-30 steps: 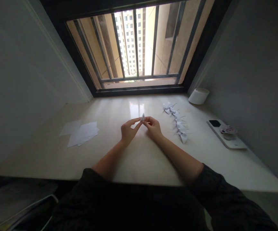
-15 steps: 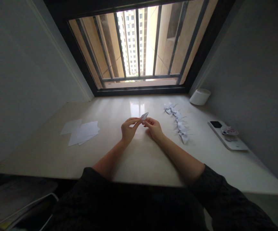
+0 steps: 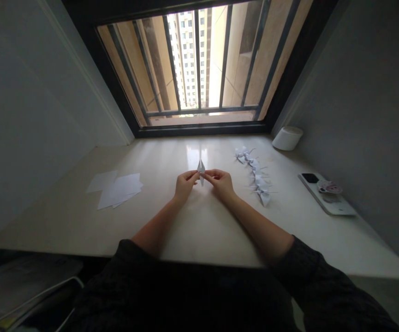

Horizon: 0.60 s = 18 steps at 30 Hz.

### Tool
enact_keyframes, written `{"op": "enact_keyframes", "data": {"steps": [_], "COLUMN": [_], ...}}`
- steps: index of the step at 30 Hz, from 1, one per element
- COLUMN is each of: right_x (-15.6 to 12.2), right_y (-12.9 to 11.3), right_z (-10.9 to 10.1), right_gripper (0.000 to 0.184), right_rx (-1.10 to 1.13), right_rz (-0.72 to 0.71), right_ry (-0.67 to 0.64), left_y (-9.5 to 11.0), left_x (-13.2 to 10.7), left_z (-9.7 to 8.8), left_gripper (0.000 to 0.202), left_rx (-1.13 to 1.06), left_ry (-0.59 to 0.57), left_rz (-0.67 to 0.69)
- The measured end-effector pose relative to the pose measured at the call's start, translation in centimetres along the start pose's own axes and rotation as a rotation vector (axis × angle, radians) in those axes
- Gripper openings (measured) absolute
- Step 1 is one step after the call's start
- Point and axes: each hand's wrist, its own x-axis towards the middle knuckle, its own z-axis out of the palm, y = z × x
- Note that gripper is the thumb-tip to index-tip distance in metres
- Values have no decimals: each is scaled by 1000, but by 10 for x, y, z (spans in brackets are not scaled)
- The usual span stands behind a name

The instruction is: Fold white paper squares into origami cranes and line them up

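A small folded white paper piece [image 3: 201, 168] stands upright between my two hands over the middle of the pale table [image 3: 199, 226]. My left hand [image 3: 184, 185] pinches its left side with thumb and forefinger. My right hand [image 3: 222, 182] pinches its right side, fingers closed. Both forearms rest on the table, dark sleeves pushed up. The paper's lower part is hidden behind my fingers.
A row of several finished folded paper cranes [image 3: 256, 177] lies to the right of my hands. Loose white sheets [image 3: 116, 190] lie at the left. A phone [image 3: 325, 196] and a white round container [image 3: 287, 137] sit at the right, by the wall. A barred window [image 3: 199, 69] is ahead.
The folded paper has turned from a tilted, sideways pose to upright with its point up. Both hands have drawn slightly closer together around it.
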Motion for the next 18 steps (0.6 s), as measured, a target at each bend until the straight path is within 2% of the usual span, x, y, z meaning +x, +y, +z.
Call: {"op": "enact_keyframes", "data": {"steps": [3, 6, 12, 15, 18], "right_x": [-1, -3, -1, 1, 2], "right_y": [-4, -7, -2, 2, 5], "right_z": [-1, 0, 2, 2, 1], "right_gripper": [32, 32, 36, 38, 36], "right_rx": [-138, -178, 91, 123, 118], "right_rz": [-53, -81, 63, 115, 104], "right_ry": [6, -12, -47, -45, -76], "left_y": [1, 0, -1, 2, 5], "left_x": [-1, 0, 1, 2, 3], "left_z": [-1, -2, -1, -2, -6], "left_gripper": [36, 37, 36, 36, 37], "left_rx": [71, 103, 44, 36, 32], "left_ry": [14, 51, 47, 21, -45], "left_rz": [55, 86, 67, 49, -8]}}
